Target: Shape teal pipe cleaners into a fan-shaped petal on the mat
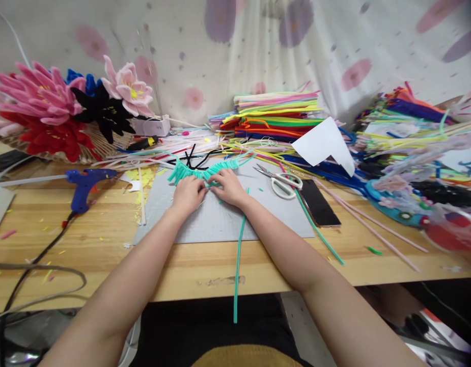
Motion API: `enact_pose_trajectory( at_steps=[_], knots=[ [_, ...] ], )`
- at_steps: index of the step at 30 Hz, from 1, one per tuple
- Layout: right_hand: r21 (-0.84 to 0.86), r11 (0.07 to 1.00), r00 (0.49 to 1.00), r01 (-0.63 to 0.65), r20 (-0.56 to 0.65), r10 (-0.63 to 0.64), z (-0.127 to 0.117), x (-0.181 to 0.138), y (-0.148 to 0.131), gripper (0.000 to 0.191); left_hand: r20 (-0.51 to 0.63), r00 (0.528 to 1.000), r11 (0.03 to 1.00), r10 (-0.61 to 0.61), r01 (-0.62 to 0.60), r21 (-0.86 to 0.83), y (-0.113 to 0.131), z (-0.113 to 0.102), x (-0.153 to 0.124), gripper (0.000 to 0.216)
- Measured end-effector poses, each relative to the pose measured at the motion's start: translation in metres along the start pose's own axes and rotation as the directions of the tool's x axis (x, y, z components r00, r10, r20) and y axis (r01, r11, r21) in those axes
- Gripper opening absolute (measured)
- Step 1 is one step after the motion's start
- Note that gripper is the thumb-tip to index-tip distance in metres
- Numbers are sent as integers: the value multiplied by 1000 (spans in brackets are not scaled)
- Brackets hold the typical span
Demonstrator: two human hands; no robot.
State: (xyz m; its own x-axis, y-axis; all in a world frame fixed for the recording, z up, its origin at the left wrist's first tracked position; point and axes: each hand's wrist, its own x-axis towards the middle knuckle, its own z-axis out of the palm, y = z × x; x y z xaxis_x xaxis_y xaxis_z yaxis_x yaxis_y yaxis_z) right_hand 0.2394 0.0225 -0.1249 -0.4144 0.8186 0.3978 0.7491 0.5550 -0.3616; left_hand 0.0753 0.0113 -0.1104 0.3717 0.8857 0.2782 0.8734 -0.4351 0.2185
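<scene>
both hands, left hand [187, 194] and right hand [230, 186], pinch the teal fringed strip [199, 172]; fingertips hide the join, and the far clutter blurs.

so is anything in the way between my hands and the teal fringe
Nothing visible. The left hand and right hand both touch the teal fringe on the grey mat. The scissors lie off to the right and the glue gun off to the left, both apart from it.
</scene>
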Motion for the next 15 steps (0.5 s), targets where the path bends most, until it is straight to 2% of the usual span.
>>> enact_pose_trajectory(
  at_steps=[8,12,15],
  knots=[
    [-9,1000,999,-26,32,27,-2,0,9,19,3,991,972,130,-127,-196,-10,-7,-6,12],
    [-51,999,999,1,42,1,-5,1,8,18,23,985,944,169,-155,-292,-17,-12,-9,11],
    [-103,994,999,-44,21,46,-7,1,3,19,45,983,932,176,-152,-329,-20,-15,-11,11]
  ],
)
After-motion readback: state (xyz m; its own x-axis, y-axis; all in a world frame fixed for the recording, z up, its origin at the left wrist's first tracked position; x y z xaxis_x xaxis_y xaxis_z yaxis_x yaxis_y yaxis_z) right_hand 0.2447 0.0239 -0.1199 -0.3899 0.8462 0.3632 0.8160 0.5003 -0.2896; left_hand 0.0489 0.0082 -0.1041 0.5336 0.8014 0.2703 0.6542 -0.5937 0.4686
